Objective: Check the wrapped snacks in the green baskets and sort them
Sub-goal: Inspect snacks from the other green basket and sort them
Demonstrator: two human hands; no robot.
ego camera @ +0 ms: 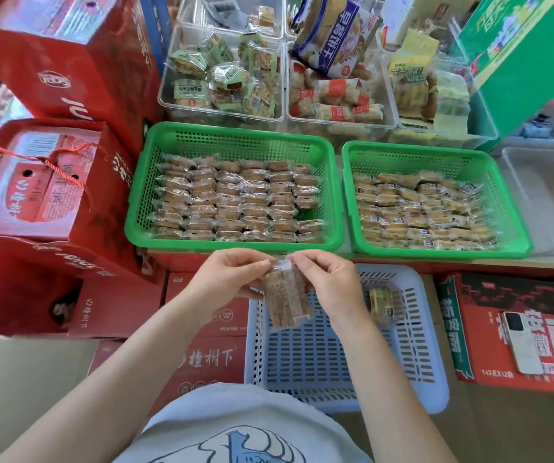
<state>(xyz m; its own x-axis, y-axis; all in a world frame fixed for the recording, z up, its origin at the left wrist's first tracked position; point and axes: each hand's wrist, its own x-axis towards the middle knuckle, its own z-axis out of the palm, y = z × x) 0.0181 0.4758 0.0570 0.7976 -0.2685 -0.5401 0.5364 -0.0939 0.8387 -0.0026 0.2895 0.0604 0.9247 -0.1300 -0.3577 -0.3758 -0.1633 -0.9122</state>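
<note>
In the lower middle of the frame, the left hand (232,279) and the right hand (327,282) pinch the top seal of one wrapped snack (287,300) above the pale basket (432,389). It is better to hold only the seal, so the whole wrapper is visible. Above, in the middle, the two green baskets (235,132) (436,152) wait with full rows.

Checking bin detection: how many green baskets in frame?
2. The left green basket sits in the middle of the view with neat rows of wrapped snacks; the right green basket stands beside it, also full. None looks hidden, though boxes crowd the edges.
</note>
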